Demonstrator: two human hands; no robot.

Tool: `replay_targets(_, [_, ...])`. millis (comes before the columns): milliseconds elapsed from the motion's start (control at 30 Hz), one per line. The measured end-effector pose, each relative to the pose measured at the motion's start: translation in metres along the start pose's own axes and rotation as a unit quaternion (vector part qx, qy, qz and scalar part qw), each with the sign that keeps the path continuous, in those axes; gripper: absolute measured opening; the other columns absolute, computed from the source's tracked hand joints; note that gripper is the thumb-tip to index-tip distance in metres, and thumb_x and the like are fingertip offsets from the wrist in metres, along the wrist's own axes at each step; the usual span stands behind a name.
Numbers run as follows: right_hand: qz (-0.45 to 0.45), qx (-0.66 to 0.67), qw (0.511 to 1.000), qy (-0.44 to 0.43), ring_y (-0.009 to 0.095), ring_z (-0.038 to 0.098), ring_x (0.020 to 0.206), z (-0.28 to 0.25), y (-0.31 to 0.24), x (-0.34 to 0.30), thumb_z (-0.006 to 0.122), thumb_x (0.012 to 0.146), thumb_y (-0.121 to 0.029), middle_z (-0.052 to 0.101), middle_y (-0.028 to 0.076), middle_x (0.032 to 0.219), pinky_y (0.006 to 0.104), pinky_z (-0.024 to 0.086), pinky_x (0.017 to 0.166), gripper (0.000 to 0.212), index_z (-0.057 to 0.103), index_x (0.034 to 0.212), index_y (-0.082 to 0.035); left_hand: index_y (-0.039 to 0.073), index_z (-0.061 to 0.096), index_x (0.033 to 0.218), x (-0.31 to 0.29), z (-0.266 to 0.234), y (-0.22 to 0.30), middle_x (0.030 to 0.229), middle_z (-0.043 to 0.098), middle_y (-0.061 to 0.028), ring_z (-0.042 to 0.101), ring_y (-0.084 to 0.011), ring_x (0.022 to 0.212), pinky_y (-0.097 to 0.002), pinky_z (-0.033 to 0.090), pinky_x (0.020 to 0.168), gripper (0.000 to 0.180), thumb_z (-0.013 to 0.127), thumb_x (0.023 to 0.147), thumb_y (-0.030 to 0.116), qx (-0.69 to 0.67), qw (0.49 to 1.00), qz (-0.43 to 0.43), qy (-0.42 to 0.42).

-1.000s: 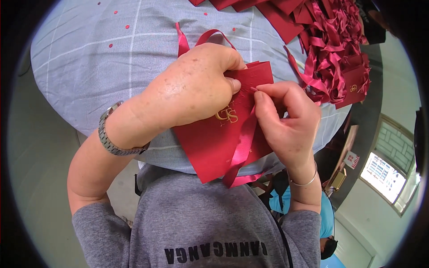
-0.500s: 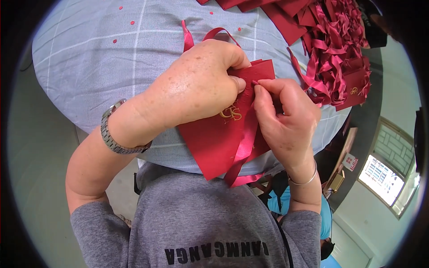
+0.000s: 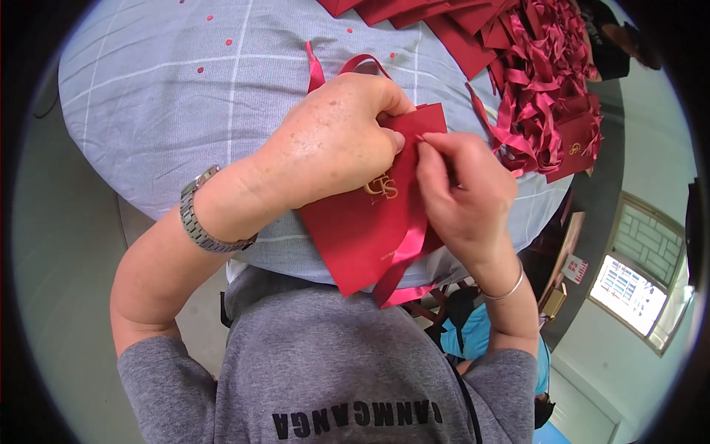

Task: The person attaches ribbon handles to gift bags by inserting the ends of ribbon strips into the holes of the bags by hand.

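Note:
A red paper gift bag (image 3: 351, 244) with a gold emblem lies flat and tilted on the cloth in front of me. My left hand (image 3: 340, 140) is closed on its upper part, thumb on the front face and fingers curled over the top edge. Beside it, my right hand (image 3: 470, 189) pinches the tip of a dark pink satin ribbon (image 3: 410, 244) close to the bag's top. From there the ribbon drops across the bag's front, past its bottom edge. Another stretch of ribbon (image 3: 316, 68) loops out beyond my left hand. The hole it may pass through is hidden.
A grey-blue checked cloth (image 3: 163, 96) covers the table, with small red paper dots (image 3: 229, 42) scattered on it. More red bags (image 3: 458, 37) overlap at the far side. To the right lies a heap of ribbons (image 3: 536, 96). Someone in light blue (image 3: 473, 333) is below right.
Both hands keep their grip near the bag's top. The bag has turned slightly, showing more of its front, and my right hand has shifted a little left. The view has moved slightly.

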State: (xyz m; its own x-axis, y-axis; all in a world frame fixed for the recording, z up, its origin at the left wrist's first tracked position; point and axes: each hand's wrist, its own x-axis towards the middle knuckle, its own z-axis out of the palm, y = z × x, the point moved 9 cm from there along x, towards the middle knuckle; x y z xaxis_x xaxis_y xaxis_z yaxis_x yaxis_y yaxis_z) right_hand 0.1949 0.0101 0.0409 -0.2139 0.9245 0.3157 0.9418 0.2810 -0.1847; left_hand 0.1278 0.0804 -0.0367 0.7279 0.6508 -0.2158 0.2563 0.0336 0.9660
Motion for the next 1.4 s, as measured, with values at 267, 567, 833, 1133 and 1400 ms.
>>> replay_targets(267, [0.211,0.183,0.959,0.038,0.005,0.056,0.070,-0.014,0.034,-0.012,0.066,0.087,-0.002,0.063,0.001,0.080,0.0189,0.045,0.065,0.008,0.066,0.095,0.002,-0.003,0.066,0.102,0.004,-0.004,-0.005,0.095,0.069,-0.0191,0.067,-0.0294,0.091,-0.0366,0.051,0.080,0.026,0.064,0.080,0.009,-0.072,0.997,0.028,-0.016])
replay_targets(567, [0.209,0.188,0.960,-0.002,0.003,0.055,0.071,-0.007,0.035,-0.004,0.065,0.089,-0.004,0.064,-0.001,0.082,0.0180,0.044,0.065,0.010,0.066,0.097,0.002,-0.001,0.067,0.101,0.003,-0.007,-0.008,0.092,0.069,-0.0187,0.068,-0.0280,0.087,-0.0367,0.051,0.079,0.025,0.056,0.084,0.013,-0.077,0.997,-0.031,-0.007])
replay_targets(833, [0.213,0.194,0.957,-0.005,0.004,0.056,0.070,-0.004,0.037,-0.006,0.065,0.088,-0.003,0.064,0.001,0.081,0.0188,0.045,0.065,0.009,0.067,0.095,0.002,0.002,0.062,0.103,0.001,-0.005,-0.004,0.084,0.061,0.0017,0.056,-0.0065,0.079,-0.0238,0.046,0.072,0.016,0.052,0.091,0.006,-0.021,0.998,-0.047,-0.030])
replay_targets(1133, [0.197,0.156,0.968,-0.016,0.006,0.059,0.070,-0.005,0.029,-0.002,0.067,0.086,-0.003,0.065,0.003,0.080,0.0204,0.047,0.065,0.009,0.067,0.094,0.002,0.000,0.062,0.099,-0.004,0.001,-0.004,0.086,0.062,0.0023,0.057,-0.0041,0.078,-0.0204,0.046,0.073,0.014,0.052,0.090,0.004,-0.135,0.984,-0.054,-0.099])
replay_targets(1400, [0.176,0.146,0.974,0.007,0.006,0.059,0.068,0.002,0.030,-0.005,0.067,0.087,-0.003,0.064,0.003,0.079,0.0203,0.047,0.063,0.008,0.066,0.093,0.002,0.000,0.061,0.100,-0.003,-0.003,-0.003,0.088,0.062,0.0022,0.057,-0.0041,0.079,-0.0199,0.047,0.074,0.014,0.054,0.088,0.004,-0.156,0.984,-0.026,-0.084])
